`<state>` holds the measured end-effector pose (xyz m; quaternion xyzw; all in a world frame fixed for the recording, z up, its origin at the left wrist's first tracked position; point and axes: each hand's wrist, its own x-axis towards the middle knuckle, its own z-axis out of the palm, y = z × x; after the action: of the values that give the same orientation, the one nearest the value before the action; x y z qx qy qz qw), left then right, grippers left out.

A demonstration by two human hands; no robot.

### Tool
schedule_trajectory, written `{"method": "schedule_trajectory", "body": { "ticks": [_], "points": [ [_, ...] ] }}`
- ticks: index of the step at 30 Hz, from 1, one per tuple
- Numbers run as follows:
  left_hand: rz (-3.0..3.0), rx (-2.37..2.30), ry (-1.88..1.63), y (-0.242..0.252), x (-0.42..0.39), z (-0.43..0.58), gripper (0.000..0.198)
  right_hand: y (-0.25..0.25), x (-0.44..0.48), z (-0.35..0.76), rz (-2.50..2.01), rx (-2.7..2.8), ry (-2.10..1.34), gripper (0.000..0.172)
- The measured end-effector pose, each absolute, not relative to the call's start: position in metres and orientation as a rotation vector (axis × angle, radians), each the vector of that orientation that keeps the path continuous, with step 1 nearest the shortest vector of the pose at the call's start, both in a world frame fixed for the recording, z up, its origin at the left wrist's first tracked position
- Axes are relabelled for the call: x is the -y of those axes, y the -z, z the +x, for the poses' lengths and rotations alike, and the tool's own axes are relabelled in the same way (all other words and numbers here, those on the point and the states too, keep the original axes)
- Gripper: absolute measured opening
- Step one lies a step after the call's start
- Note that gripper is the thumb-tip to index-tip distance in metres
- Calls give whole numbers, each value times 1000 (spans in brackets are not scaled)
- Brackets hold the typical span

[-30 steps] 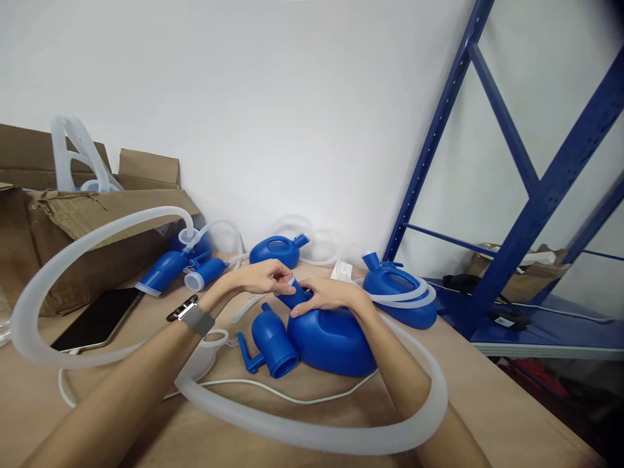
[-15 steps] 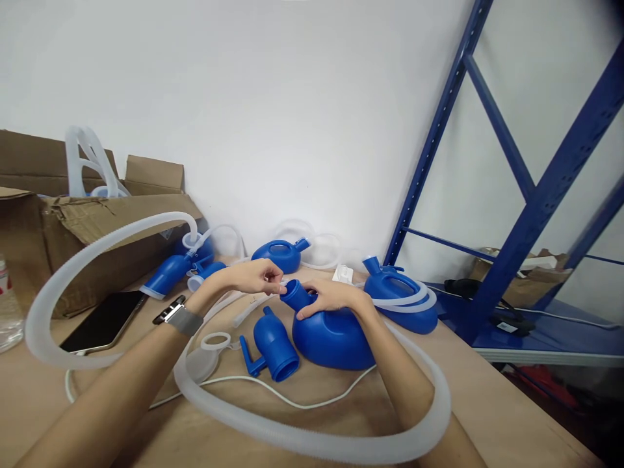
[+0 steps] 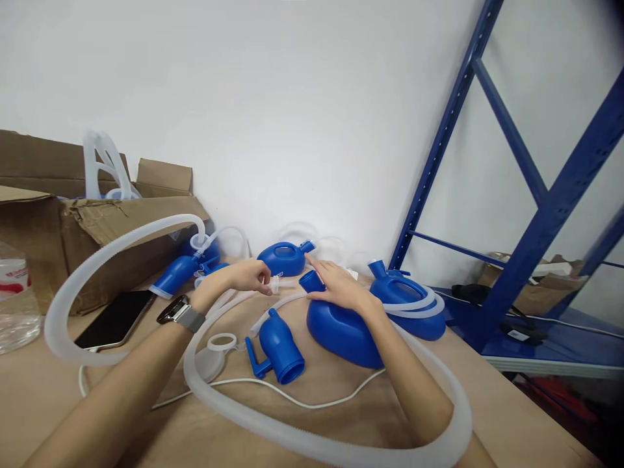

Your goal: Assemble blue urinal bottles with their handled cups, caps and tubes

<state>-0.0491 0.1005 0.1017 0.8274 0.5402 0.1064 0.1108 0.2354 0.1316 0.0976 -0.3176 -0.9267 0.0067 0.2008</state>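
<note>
My left hand (image 3: 249, 276) is closed in a pinch at a small clear plastic fitting (image 3: 275, 284), left of the bottle's mouth. My right hand (image 3: 337, 285) lies over the blue urinal bottle (image 3: 341, 331), touching it with fingers stretched out behind its neck (image 3: 312, 281) and the thumb in front. The handle and part of the body are hidden beneath this hand. Nearer to me lies a blue funnel-shaped piece (image 3: 280, 348) with a side arm. Beside it rests a clear round cap with a ring (image 3: 221, 342).
A clear corrugated hose (image 3: 302, 441) loops across my forearms. Blue bottles stand at the back (image 3: 283, 259) and at the right (image 3: 409, 299). To the left are a phone (image 3: 114, 320), a plastic water bottle (image 3: 17, 299) and a cardboard box (image 3: 131, 227). A blue metal shelf (image 3: 517, 273) borders the right side.
My left hand has moved from the bottle's mouth to its left. My right hand's fingers have straightened over the neck, and the bottle has shifted slightly right. The view has swung slightly left.
</note>
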Motion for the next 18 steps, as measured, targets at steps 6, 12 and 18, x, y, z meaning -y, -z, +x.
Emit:
{"method": "schedule_trajectory", "body": {
  "ticks": [6, 12, 18],
  "points": [
    [2454, -1472, -612, -106, -79, -49, 38, -83, -79, 208, -279, 2676, -222, 33],
    [2624, -1282, -915, -50, -47, -48, 27, -41, -58, 225, -137, 2869, -130, 62],
    [2431, -1179, -990, -14, -36, -30, 26, -26, -62, 229, -193, 2823, 195, 49]
  ]
}}
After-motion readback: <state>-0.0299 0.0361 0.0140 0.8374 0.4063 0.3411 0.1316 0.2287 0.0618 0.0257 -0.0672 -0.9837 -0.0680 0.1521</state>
